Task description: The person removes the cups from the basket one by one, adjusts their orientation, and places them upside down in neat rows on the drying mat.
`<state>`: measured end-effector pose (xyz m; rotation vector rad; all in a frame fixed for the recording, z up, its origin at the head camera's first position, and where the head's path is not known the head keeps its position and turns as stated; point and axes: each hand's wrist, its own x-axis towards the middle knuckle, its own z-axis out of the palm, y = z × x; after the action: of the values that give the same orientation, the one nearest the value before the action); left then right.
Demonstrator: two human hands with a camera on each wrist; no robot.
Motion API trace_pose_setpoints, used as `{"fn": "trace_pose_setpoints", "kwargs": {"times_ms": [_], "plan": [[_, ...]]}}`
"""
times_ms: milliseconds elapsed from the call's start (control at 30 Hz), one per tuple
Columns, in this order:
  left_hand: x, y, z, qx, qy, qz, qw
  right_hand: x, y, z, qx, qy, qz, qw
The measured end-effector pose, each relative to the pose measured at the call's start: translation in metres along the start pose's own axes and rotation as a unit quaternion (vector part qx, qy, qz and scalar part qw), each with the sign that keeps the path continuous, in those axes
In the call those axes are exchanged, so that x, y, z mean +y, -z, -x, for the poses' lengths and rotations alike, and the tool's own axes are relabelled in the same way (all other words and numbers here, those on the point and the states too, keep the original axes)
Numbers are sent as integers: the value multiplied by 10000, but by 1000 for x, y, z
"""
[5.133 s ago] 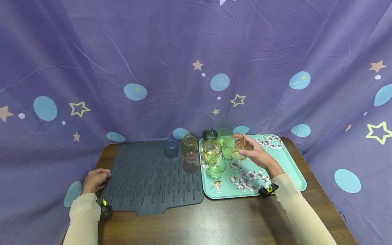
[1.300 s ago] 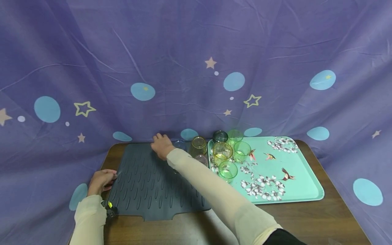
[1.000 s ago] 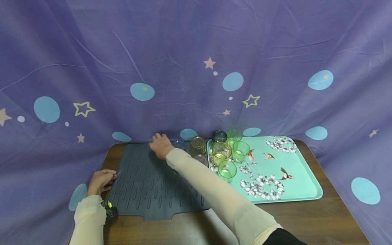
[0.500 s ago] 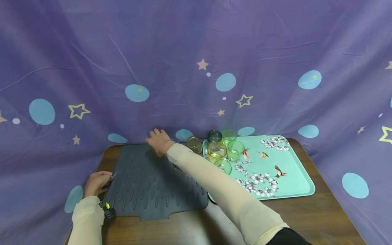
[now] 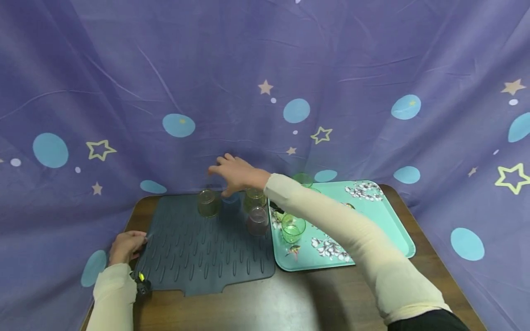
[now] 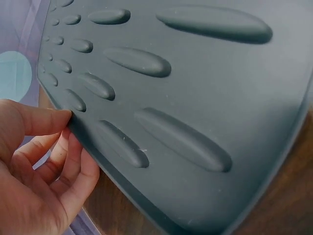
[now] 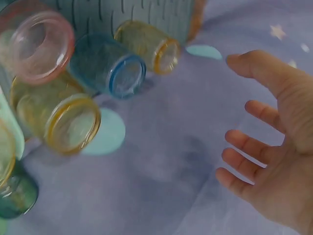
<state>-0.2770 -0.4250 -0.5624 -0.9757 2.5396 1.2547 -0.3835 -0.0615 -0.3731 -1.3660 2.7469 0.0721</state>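
My left hand (image 5: 125, 246) pinches the left edge of the dark grey drying mat (image 5: 194, 266) between thumb and fingers, as the left wrist view shows too. Over the mat's back edge, my right hand (image 5: 239, 174) is held in the air with fingers spread and nothing in it. Just below and left of it stands a yellowish glass (image 5: 208, 204), upside down on the mat. Beside that are a blue glass (image 7: 107, 68), an amber glass (image 7: 56, 120) and a pink glass (image 5: 258, 221), also bottom up.
A mint-green floral tray (image 5: 385, 220) adjoins the mat on the right. A green glass (image 5: 293, 228) stands upright near its left side; my right forearm hides most of the other glasses there. A purple patterned curtain (image 5: 232, 115) hangs right behind the table (image 5: 248, 308).
Earlier my right hand lifted the yellowish glass from the tray and set it left of the blue one. Now it has let go, risen and moved right. My left hand stays at the mat's edge.
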Motion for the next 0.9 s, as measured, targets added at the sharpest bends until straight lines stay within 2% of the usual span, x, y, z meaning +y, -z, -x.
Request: {"fn": "trace_pose_setpoints", "kwargs": {"times_ms": [167, 400, 500, 633, 767, 900], "plan": [[-3, -1, 1, 32, -155, 75, 9998, 31, 7, 45, 545, 30, -801, 9953], [-5, -4, -1, 23, -174, 117, 9998, 67, -11, 113, 1249, -315, -1829, 9746], [-6, -2, -3, -47, -260, 138, 9996, 78, -24, 138, 1579, -450, -2285, 9596], [-8, 3, -2, -116, -350, 194, 9991, 86, -45, 167, 1997, -533, -2899, 9345], [-7, 6, 0, -213, -314, 191, 9991, 89, -69, 191, 2230, -831, -3495, 9062], [-6, 4, 0, -218, -337, 118, 9991, 88, -96, 208, 2395, -1124, -3985, 8782]]}}
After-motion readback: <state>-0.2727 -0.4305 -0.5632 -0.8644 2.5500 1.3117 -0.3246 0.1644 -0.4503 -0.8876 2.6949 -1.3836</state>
